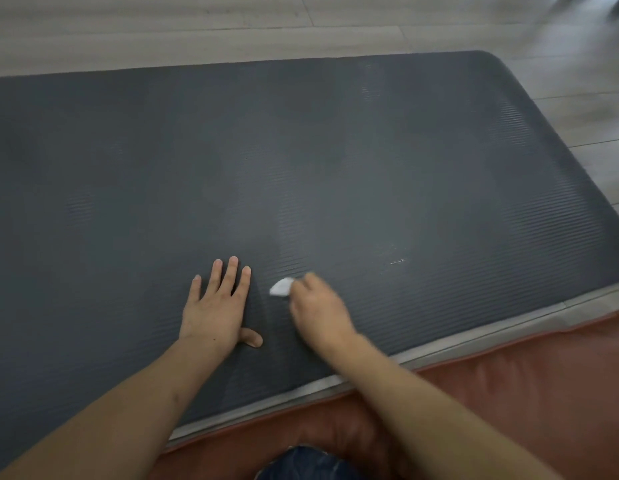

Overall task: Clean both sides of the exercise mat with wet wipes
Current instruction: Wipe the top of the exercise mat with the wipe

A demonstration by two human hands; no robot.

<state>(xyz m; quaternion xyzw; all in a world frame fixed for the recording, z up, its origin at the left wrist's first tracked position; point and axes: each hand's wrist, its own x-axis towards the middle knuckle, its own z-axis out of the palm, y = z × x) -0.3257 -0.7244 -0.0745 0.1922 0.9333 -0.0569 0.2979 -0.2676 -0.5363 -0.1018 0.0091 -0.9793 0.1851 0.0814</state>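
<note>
A dark grey ribbed exercise mat (301, 150) lies flat on the floor and fills most of the view. My left hand (218, 306) rests palm down on the mat near its front edge, fingers straight and spread. Just to its right, my right hand (316, 311) grips a small bunched white wet wipe (281, 287) and presses it on the mat. The wipe sticks out to the left of my fingers. My right hand looks blurred. Faint streaks (394, 258) show on the mat to the right of the wipe.
Light wood-look floor (231, 26) runs beyond the mat and along its right side. A reddish-brown cushion (543, 382) lies at the mat's front edge under me. Blue denim (308, 465) shows at the bottom.
</note>
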